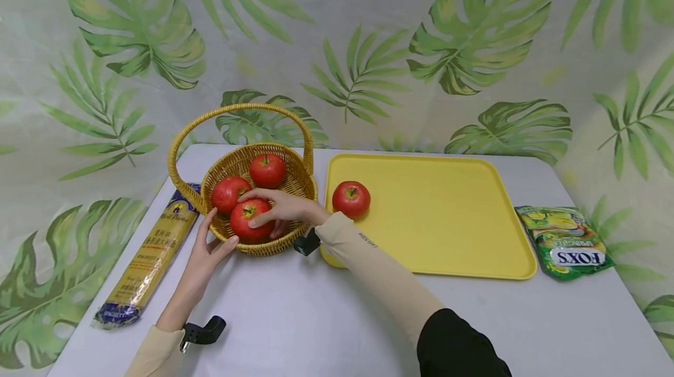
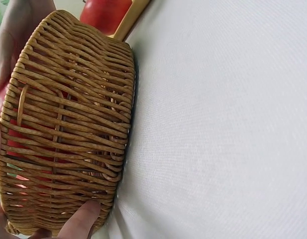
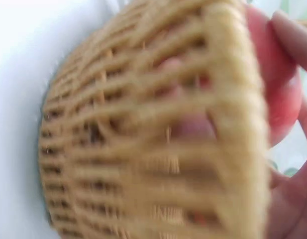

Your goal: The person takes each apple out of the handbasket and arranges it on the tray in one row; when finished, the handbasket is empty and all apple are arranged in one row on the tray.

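Note:
A wicker basket with a tall arched handle stands at the left of the table, holding three red apples. My right hand reaches over its right rim and grips the front apple with thumb and fingers. Behind that one lie another apple at the left and a third apple at the back. My left hand holds the basket's front left rim, its thumb at the front. In the left wrist view a finger lies along the woven wall. The right wrist view is blurred.
To the right is a yellow tray with one red apple near its left edge. A spaghetti packet lies left of the basket, partly beneath its handle side. A green FOX'S bag sits beyond the tray's right edge.

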`<state>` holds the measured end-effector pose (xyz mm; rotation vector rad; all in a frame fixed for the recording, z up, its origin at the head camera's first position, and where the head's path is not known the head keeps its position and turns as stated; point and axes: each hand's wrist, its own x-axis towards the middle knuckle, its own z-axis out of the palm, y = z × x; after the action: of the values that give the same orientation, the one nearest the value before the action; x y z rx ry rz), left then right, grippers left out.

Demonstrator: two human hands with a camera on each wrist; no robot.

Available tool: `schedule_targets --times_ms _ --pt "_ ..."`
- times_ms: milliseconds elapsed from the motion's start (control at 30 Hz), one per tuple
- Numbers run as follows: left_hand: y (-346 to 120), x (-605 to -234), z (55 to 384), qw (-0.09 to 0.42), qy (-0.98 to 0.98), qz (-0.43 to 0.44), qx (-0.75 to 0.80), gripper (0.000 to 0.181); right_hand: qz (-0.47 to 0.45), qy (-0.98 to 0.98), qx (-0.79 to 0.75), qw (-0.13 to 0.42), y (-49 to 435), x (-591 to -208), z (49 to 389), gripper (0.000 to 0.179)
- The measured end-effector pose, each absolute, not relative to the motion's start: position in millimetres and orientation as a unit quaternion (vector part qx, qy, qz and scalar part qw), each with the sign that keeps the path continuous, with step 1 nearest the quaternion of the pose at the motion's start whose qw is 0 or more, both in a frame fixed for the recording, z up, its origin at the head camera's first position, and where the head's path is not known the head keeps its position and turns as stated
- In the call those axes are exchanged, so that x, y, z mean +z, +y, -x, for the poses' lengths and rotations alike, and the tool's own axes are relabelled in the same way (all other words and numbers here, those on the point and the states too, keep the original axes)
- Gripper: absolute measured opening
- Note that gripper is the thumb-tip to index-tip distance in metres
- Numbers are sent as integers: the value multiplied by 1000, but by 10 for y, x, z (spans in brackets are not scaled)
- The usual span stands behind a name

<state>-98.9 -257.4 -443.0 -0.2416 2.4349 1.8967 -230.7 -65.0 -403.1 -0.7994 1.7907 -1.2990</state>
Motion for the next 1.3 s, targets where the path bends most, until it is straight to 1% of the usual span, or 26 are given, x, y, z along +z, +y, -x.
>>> schedule_targets --times_ms 233,400,700,933,1300 --pt "-2582 -4445 998 20 788 77 611 81 337 698 -521 357 -436 -3903 2395 51" --pt "-2582 -4455 1005 18 785 75 614 81 337 696 -535 340 -283 -3789 2440 55" --pt "-2578 -4457 996 16 782 71 619 81 329 715 -537 305 63 -3610 2523 54" --pt "-2587 -4463 1001 20 783 72 618 81 306 737 -534 279 463 -3598 2623 53" --pt "-2599 -4479 1007 21 781 74 620 80 247 768 -540 239 1244 -3654 2769 54"
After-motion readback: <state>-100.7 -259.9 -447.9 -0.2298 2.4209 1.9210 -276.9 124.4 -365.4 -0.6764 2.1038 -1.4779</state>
